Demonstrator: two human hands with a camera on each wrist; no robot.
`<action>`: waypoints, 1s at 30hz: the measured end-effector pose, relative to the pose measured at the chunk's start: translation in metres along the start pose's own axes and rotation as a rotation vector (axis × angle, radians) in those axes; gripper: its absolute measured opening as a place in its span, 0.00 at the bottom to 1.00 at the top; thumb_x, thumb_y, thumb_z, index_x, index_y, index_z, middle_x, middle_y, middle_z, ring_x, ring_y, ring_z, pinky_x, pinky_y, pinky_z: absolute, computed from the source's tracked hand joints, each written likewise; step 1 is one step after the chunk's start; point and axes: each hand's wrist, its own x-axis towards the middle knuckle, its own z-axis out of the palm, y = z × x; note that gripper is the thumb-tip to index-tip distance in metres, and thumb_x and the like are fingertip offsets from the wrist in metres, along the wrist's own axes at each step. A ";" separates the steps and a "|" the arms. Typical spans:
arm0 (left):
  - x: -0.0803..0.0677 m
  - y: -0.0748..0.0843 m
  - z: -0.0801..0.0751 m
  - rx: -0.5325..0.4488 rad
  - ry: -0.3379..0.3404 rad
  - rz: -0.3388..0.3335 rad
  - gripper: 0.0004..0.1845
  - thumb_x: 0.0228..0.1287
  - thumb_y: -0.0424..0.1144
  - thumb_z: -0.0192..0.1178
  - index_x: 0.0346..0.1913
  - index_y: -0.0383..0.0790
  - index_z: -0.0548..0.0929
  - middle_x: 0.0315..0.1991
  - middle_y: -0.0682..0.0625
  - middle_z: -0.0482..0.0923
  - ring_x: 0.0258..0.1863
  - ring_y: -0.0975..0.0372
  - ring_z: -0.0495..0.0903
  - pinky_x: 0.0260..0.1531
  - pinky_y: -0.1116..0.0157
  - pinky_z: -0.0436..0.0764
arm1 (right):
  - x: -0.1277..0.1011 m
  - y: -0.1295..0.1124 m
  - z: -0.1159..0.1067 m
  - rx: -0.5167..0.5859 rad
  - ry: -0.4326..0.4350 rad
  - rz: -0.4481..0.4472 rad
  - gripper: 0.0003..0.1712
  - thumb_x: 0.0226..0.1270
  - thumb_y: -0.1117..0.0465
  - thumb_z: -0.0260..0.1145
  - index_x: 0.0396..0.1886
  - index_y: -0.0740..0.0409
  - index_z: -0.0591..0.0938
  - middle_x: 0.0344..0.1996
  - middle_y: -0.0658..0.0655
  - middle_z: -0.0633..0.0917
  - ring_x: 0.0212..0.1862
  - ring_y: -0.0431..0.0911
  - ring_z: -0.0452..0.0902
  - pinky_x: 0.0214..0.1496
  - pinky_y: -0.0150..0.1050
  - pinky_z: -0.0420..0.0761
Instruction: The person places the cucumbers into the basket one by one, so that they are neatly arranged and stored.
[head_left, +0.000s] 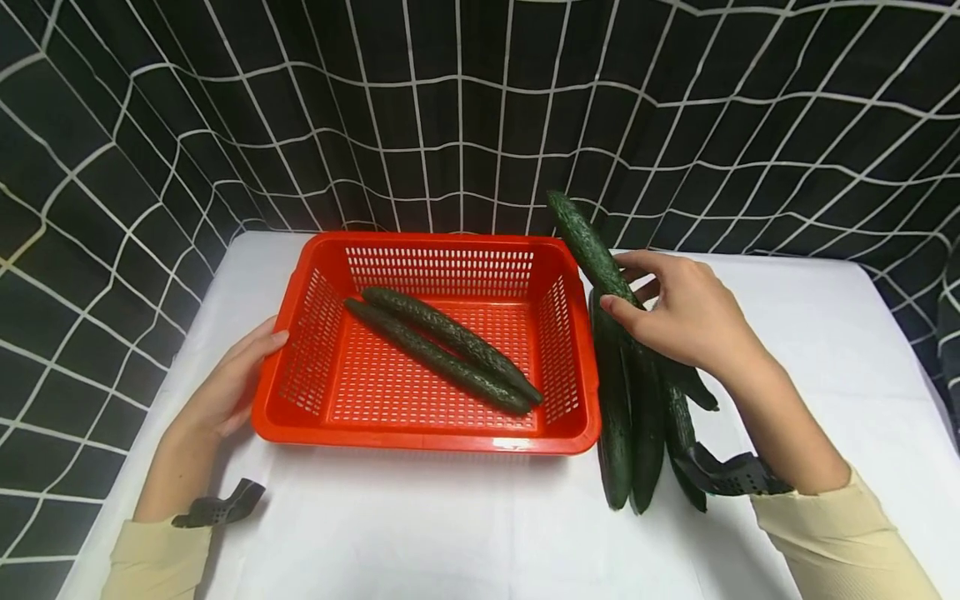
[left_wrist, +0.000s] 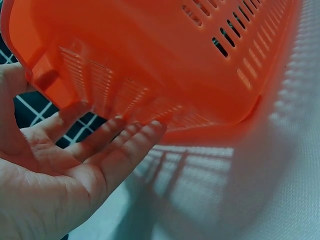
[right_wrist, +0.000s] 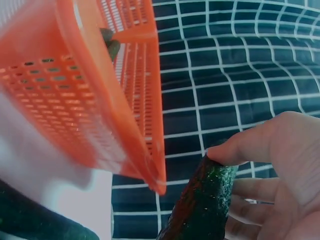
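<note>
White cloth table [head_left: 465, 533], black grid-pattern backdrop [head_left: 450, 100] behind.

Red basket [head_left: 427, 433] centre-left; two cucumbers [head_left: 442, 346] already lying diagonally inside.

Your right hand [head_left: 686, 317] grips one cucumber [head_left: 588, 246], tilted up, far end raised beside basket's right wall; not yet over basket.

Remaining pile of cucumbers [head_left: 637, 433] on cloth right of basket, near your right wrist; exact count unclear, at least three.

Your left hand [head_left: 232, 375] relaxed, fingers straight against basket's left wall, steadying.

Judgement: roughly a third loaded.

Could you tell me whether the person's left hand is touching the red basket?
Touching. In the head view the left hand lies with fingertips against the red basket at its left wall; the left wrist view shows straight fingers meeting its underside.
</note>
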 end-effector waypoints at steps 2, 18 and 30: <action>0.000 0.000 0.001 -0.010 0.001 -0.006 0.23 0.85 0.44 0.45 0.78 0.52 0.66 0.55 0.56 0.85 0.50 0.64 0.89 0.48 0.62 0.92 | 0.003 -0.005 0.001 -0.004 -0.006 -0.026 0.31 0.71 0.52 0.70 0.69 0.61 0.80 0.53 0.68 0.89 0.48 0.60 0.89 0.42 0.57 0.90; -0.006 -0.001 -0.001 -0.011 0.012 -0.007 0.22 0.85 0.44 0.46 0.76 0.55 0.68 0.56 0.58 0.86 0.50 0.65 0.89 0.48 0.62 0.92 | 0.022 -0.051 0.015 -0.050 -0.103 -0.136 0.27 0.69 0.54 0.69 0.66 0.57 0.83 0.26 0.54 0.89 0.38 0.48 0.88 0.30 0.41 0.78; -0.003 -0.001 0.002 0.017 0.040 -0.022 0.24 0.85 0.46 0.46 0.78 0.56 0.67 0.57 0.60 0.86 0.51 0.66 0.89 0.48 0.62 0.92 | 0.033 -0.083 0.019 -0.074 -0.137 -0.215 0.24 0.68 0.55 0.69 0.62 0.58 0.85 0.42 0.57 0.92 0.35 0.49 0.84 0.32 0.43 0.80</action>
